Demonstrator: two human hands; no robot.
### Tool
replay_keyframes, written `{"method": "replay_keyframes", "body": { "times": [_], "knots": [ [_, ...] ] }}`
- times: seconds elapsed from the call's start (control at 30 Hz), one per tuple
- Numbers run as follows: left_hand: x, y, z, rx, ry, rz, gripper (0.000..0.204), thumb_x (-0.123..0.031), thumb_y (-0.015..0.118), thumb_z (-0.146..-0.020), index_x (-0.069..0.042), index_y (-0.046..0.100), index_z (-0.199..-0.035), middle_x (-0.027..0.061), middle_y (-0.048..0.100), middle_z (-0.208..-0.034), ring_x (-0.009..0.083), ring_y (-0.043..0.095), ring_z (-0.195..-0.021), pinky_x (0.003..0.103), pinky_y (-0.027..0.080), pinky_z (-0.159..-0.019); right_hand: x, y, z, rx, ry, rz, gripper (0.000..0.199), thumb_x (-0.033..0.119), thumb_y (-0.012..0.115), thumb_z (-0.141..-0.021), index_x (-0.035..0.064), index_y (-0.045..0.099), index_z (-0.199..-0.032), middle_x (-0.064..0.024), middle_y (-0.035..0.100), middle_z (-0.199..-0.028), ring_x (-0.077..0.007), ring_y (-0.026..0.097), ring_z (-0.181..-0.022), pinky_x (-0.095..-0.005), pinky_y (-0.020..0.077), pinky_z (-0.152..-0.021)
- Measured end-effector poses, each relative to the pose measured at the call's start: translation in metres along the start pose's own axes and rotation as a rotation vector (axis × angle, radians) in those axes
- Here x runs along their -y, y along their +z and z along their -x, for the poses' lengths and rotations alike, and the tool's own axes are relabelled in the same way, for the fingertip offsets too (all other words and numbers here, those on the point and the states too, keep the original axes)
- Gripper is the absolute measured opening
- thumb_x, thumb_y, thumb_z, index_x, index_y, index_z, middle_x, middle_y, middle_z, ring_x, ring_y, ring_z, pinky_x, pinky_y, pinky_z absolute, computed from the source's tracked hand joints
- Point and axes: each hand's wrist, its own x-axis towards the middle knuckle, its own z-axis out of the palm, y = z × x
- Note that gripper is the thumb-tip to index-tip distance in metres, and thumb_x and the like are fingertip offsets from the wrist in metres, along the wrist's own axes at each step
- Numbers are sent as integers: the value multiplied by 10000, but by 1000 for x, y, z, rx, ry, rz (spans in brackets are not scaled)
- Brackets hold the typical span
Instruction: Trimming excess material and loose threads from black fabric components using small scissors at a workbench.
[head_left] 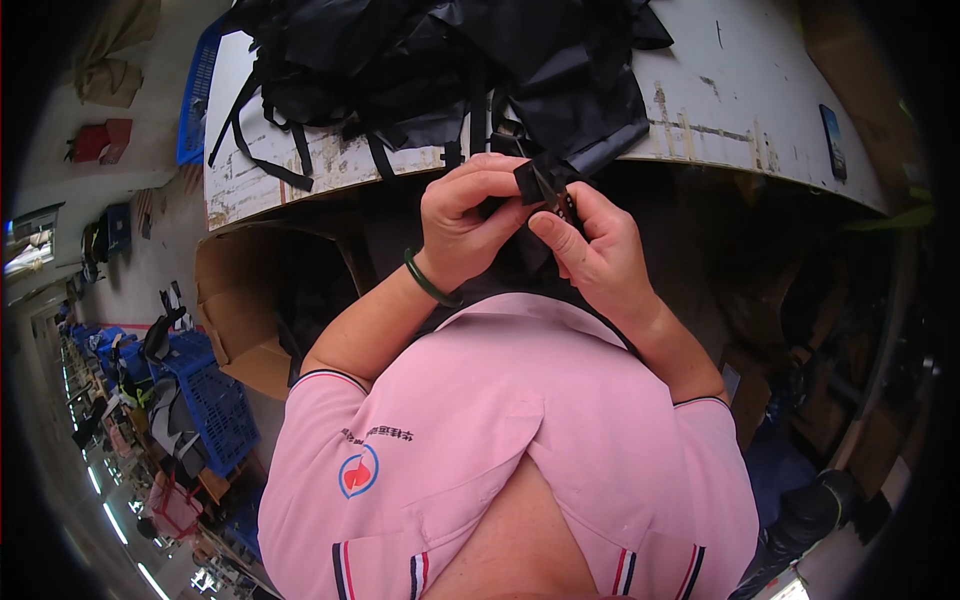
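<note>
Currently, the left hand (pixel 470 215) pinches a black strap (pixel 527 185) between thumb and fingers; just beside it, the right hand (pixel 608 245) grips a small dark tool (pixel 563 205), its tip at the strap. Black fabric (pixel 400 65) lies beyond both hands on the table (pixel 720 85), a phone (pixel 832 142) well to the right hand's right

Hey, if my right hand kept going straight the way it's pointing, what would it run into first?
Probably the black strap pinched in your left hand; the dark tool in your right hand would likely touch it first, though depth is unclear here.
</note>
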Motion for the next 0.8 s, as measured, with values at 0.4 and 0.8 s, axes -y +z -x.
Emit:
{"method": "replay_keyframes", "body": {
  "times": [0.4, 0.8],
  "knots": [
    [-4, -7, -5, 128, -163, 227, 179, 128, 622, -754, 33, 625, -906, 116, 633, -963, 177, 604, -863, 270, 472, -763, 10, -10, 4, 47, 124, -54, 234, 236, 653, -875, 31, 568, -800, 47, 473, -557, -12, 407, -479, -182, 306, -418],
    [-1, -25, -13, 342, -539, 695, 140, 47, 653, -771, 44, 629, -909, 89, 632, -947, 144, 588, -892, 255, 461, -802, 26, -31, 2, 185, -10, 467, 323, 272, 710, -806, 5, 539, -747, -51, 456, -535, -106, 428, -475, -265, 342, -447]
  ]
}}
